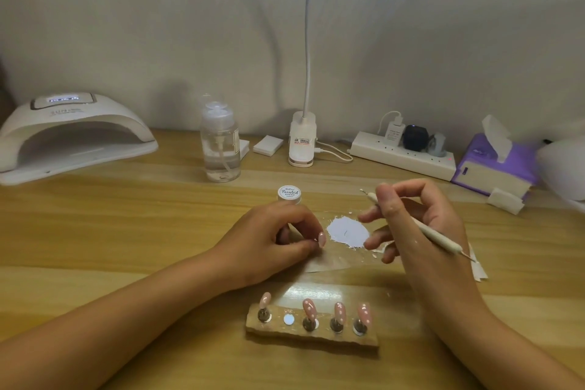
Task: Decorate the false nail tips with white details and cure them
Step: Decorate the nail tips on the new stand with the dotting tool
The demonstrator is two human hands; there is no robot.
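A wooden nail stand near the front edge carries several pink false nail tips; three show white dots, and one socket shows only a white disc. My left hand hovers just beyond it, pinching a pink nail tip on its small holder. My right hand grips a beige dotting pen, its tip pointing up and left. A blob of white gel lies on a clear sheet between the hands. A small white gel jar stands behind my left hand.
A white curing lamp with a lit display sits at far left. Behind are a clear pump bottle, white pads, a clip lamp base, a power strip and a purple tissue box.
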